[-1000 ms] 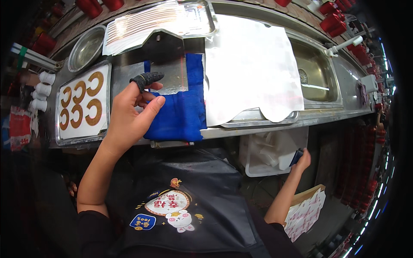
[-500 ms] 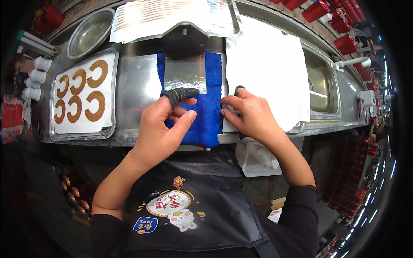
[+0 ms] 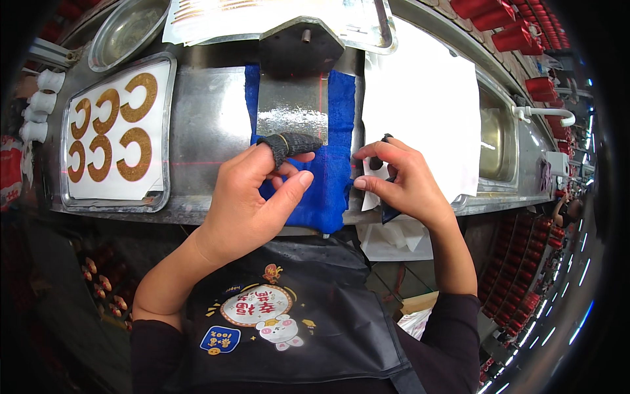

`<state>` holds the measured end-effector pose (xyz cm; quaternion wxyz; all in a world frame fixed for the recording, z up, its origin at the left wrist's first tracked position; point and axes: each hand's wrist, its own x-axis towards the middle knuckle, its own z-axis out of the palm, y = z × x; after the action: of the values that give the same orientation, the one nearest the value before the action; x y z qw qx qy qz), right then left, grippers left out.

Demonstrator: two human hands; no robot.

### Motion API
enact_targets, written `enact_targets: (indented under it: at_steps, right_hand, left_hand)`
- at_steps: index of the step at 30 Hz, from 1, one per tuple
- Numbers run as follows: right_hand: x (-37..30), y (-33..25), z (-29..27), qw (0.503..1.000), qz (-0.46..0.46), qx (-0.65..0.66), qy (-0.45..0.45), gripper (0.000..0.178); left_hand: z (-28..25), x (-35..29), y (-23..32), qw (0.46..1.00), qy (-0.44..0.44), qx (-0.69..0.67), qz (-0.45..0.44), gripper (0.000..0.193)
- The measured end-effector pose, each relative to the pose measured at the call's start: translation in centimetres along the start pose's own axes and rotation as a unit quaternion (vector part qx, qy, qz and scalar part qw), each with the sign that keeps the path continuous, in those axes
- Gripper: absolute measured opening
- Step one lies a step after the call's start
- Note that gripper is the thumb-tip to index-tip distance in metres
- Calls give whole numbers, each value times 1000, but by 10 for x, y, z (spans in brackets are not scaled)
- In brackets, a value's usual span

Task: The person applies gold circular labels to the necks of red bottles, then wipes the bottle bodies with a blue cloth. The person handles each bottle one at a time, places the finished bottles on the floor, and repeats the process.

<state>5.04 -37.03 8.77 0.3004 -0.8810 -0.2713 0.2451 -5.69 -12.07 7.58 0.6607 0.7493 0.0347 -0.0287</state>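
My left hand (image 3: 252,190) hovers over a blue cloth (image 3: 312,200), fingers loosely bent and thumb apart, holding nothing visible. A dark knitted finger cover (image 3: 292,146) sits on its index finger, beside the near edge of a wet, shiny metal plate (image 3: 292,98) on the cloth. Just past the cloth's right edge is my right hand (image 3: 413,180). Its index finger and thumb stand apart, while the other fingers are mostly hidden and look curled. From below that hand a dark object (image 3: 389,213) pokes out, seemingly held; its kind is unclear.
At left, a metal tray (image 3: 167,131) carries several brown C-shaped pieces (image 3: 136,154) on white paper. Over the plate hangs a black bracket (image 3: 302,49). A white sheet (image 3: 426,111) lies right of the cloth, before a sink (image 3: 492,134). A metal bowl (image 3: 125,33) stands far left.
The view has shifted, so the counter and both hands sit a little differently in it. Over the cloth, my hands keep nearly the same places; my right index finger and thumb look slightly wider apart.
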Motion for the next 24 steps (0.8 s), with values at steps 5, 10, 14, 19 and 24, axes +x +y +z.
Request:
enact_targets:
  at_steps: [5, 10, 14, 19, 24]
  right_hand:
    - [-5, -1, -2, 1000, -9, 7, 3, 39]
    - [-8, -1, -3, 999, -9, 38, 4, 32]
    - [-10, 1, -1, 998, 12, 56, 7, 26]
    - [-11, 0, 1, 997, 13, 70, 25, 23]
    - [-11, -4, -2, 996, 47, 81, 10, 21]
  left_hand:
    - [4, -1, 4, 1000, -3, -2, -10, 32]
    - [12, -1, 9, 1000, 18, -9, 15, 24]
    - [14, -1, 14, 999, -17, 28, -7, 32]
    - [16, 2, 15, 1000, -20, 21, 10, 31]
    - [18, 4, 18, 999, -17, 39, 14, 30]
